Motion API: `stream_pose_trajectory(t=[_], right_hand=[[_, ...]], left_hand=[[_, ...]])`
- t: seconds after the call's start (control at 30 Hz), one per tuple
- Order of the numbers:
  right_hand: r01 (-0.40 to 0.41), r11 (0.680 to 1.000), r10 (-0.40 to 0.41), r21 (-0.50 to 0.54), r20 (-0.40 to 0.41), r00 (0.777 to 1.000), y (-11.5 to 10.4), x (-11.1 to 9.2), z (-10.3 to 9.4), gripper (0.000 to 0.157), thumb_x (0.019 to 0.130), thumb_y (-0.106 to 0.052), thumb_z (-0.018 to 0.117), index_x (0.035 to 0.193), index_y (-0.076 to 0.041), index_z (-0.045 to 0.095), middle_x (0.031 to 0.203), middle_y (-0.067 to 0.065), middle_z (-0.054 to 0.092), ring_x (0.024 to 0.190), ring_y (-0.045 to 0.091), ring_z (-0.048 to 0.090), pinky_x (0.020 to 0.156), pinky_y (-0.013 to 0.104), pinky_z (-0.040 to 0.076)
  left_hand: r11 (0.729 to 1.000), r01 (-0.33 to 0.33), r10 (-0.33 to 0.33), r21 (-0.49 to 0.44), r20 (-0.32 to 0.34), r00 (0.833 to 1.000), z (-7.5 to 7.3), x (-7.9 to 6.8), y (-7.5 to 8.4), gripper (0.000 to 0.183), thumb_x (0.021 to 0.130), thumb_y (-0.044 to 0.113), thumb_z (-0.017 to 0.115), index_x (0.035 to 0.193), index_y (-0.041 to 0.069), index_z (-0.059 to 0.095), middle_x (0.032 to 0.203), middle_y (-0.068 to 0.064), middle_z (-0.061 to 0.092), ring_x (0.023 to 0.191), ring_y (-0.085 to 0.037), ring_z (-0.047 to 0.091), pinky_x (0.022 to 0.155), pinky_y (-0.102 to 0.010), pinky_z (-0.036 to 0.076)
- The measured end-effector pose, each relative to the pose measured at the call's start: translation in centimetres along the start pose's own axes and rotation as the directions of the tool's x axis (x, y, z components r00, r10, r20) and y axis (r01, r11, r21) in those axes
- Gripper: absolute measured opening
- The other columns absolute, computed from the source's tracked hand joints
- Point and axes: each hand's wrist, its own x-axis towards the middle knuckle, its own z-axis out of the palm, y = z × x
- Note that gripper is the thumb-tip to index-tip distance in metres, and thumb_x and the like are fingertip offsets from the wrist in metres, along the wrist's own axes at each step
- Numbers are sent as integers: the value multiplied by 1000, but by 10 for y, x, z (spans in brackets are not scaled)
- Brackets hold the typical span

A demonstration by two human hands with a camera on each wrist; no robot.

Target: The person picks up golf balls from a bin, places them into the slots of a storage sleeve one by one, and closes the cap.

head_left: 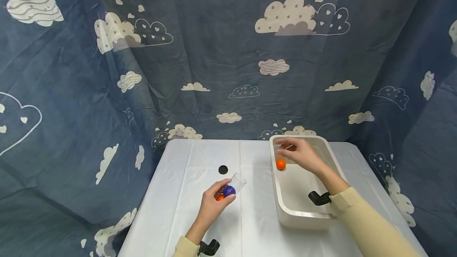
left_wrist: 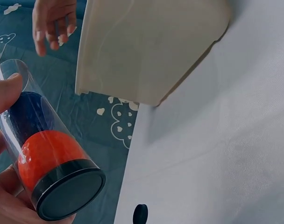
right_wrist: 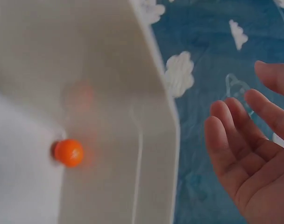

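Note:
My left hand grips a clear plastic tube, tilted above the table. Inside it an orange ball lies against the black end cap, and a dark blue ball sits beyond it, toward the other end. My right hand is over the far left part of the white bin, fingers loosely bent and holding nothing. In the right wrist view its palm shows bare. Another orange ball rests on the bin's floor by the wall, below that hand.
A loose black round cap lies on the white-covered table, left of the bin and beyond the tube. Dark blue cloth with cloud prints hangs behind the table and on both sides.

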Motion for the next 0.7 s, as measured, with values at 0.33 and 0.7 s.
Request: stream_pose_trajectory(t=[0.33,0.7], right_hand=[[-118,993,118,-20,37,992,34,10,-4,36,92,-19,75,126,-8,68,104,12,69,91,30,65,73,37,55],[-224,975,224,-8,95,970,70,26,8,43,92,-17,73,129,1,64,108,18,67,94,30,63,73,39,58]], left_hand=[[1000,1,-1,-17,7,1000,4,2,-1,47,83,4,82,128,5,66,114,-16,66,95,-32,62,83,-42,57],[1000,7,-7,-8,-7,1000,-1,2,-2,47,83,4,82,127,1,66,111,-15,67,93,-31,62,81,-46,57]])
